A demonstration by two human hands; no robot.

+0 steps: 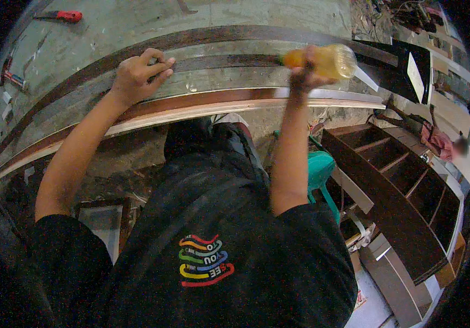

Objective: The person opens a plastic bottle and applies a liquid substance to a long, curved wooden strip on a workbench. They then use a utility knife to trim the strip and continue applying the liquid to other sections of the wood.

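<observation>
My right hand (306, 74) is wrapped round a clear plastic bottle (336, 61) of yellowish liquid. The bottle lies tilted nearly flat, its orange tip end pointing left over a narrow dark wood-grain strip (229, 61). Above the left part of that strip is my left hand (142, 76), with fingers curled and pressed together; whatever may be between them is hidden. A longer dark strip (191, 36) runs behind, bowed by the lens. Nearest to me, a reddish-brown board (207, 99) with a pale edge lies along the front of the greenish tabletop (136, 22).
A red-handled tool (68, 16) lies at the far left, and another small tool (14, 78) near the left edge. At right stand a dark compartmented cabinet (393, 180) and a green plastic chair (319, 167). A framed panel (104, 224) is below the table at left.
</observation>
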